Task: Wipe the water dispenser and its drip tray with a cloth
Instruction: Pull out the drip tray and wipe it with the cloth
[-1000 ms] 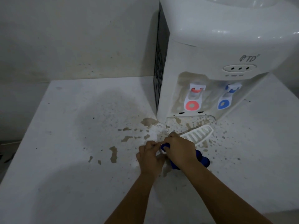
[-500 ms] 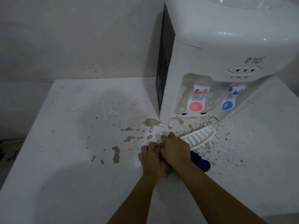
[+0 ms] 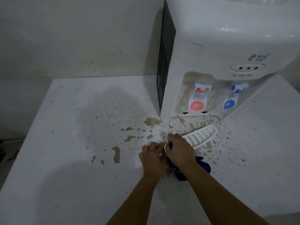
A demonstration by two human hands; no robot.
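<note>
A white water dispenser (image 3: 219, 51) stands at the back right of the table, with a red tap (image 3: 198, 99) and a blue tap (image 3: 232, 99) and brown stains around them. Its white slotted drip tray (image 3: 201, 138) lies tilted on the table in front of the dispenser. My left hand (image 3: 153, 157) grips the tray's near left end. My right hand (image 3: 180, 152) holds a blue cloth (image 3: 203, 164) against the tray; most of the cloth is hidden under the hand and wrist.
The white table (image 3: 81, 159) carries brown stains (image 3: 116, 154) and splatter in front of and left of the dispenser. A black vented panel (image 3: 164, 67) covers the dispenser's left side. A pale wall (image 3: 73, 38) rises behind.
Both hands stay together at the tray's near end; the right hand with the cloth has shifted slightly over it. The head camera has drifted a little.
</note>
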